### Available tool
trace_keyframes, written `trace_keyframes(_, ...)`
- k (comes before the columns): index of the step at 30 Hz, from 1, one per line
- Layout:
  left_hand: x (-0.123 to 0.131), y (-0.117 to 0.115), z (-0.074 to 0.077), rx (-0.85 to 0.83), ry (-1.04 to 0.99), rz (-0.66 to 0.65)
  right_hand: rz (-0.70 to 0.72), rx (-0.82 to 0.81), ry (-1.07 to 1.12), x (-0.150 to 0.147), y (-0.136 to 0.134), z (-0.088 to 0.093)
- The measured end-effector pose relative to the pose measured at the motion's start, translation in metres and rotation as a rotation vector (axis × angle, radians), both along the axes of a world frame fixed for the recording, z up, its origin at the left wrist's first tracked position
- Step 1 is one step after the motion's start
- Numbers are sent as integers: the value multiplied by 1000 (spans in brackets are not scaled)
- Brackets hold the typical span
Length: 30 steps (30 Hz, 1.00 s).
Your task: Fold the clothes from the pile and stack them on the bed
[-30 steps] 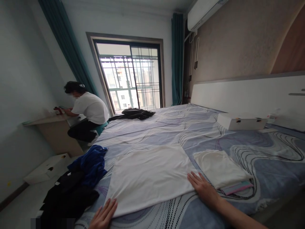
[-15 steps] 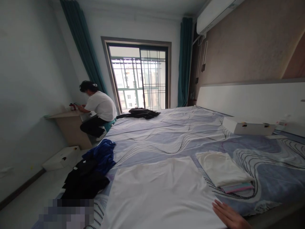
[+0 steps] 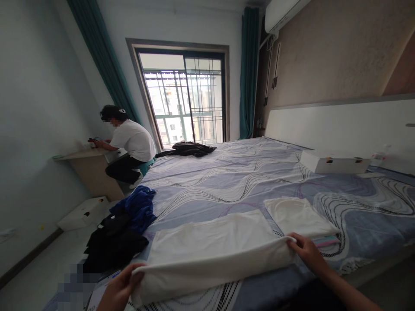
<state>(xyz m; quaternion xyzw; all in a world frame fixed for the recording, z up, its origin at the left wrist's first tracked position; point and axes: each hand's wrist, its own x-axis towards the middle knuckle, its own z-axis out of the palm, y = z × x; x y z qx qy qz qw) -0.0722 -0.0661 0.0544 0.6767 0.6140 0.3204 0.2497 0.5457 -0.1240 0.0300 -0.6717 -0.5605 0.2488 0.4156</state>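
Observation:
A white garment [image 3: 214,244] lies spread on the bed [image 3: 246,177] in front of me, its near edge lifted and rolled over. My left hand [image 3: 118,289] pinches the near left corner of that edge. At the near right corner my right hand [image 3: 304,250] is closed on the fabric. Just right of it sits a folded white garment [image 3: 296,216] on top of a pink and teal folded piece [image 3: 324,242].
A heap of blue and black clothes [image 3: 125,226] lies at the bed's left edge, and a dark garment [image 3: 189,149] at the far end. White boxes rest by the headboard [image 3: 333,164] and on the floor [image 3: 82,211]. Another person [image 3: 128,144] sits at a desk by the window.
Both hands lay flat on the garment's near corners a second ago. Now they grip those corners and have lifted the near edge up and forward over the rest.

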Motion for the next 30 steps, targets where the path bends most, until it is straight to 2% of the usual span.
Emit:
trace_keyframes(2, 19, 35, 8, -84, -132, 74, -49, 31, 33, -6, 40, -1)
trace_keyframes(3, 28, 49, 7, -88, -147, 117, -78, 24, 12, -9, 57, -5)
trace_keyframes(5, 40, 70, -6, -59, -117, 229, -136, -22, -68, -15, 82, -16)
trace_keyframes(7, 41, 82, -22, -29, -70, 322, -175, -71, -144, -19, 97, -28)
trace_keyframes(9, 35, 88, -35, -22, -56, 321, -192, -80, -170, -21, 105, -37)
trace_keyframes(11, 26, 93, -38, -15, -69, 250, -185, -75, -189, -19, 113, -39)
trace_keyframes(14, 20, 105, -28, 43, -84, 196, -157, -63, -230, -14, 131, -32)
trace_keyframes(17, 30, 124, -12, 97, -32, 213, -150, -73, -283, -11, 153, -21)
trace_keyframes(19, 38, 138, -6, 72, 60, 218, -152, -94, -317, -12, 165, -17)
trace_keyframes(25, 39, 159, -7, -41, 239, 248, -197, -212, -406, -14, 173, -18)
trace_keyframes(28, 55, 157, -7, -71, 332, 335, -280, -232, -465, -39, 171, -12)
trace_keyframes(30, 88, 151, -9, 22, 405, 364, -294, -170, -533, -81, 169, -4)
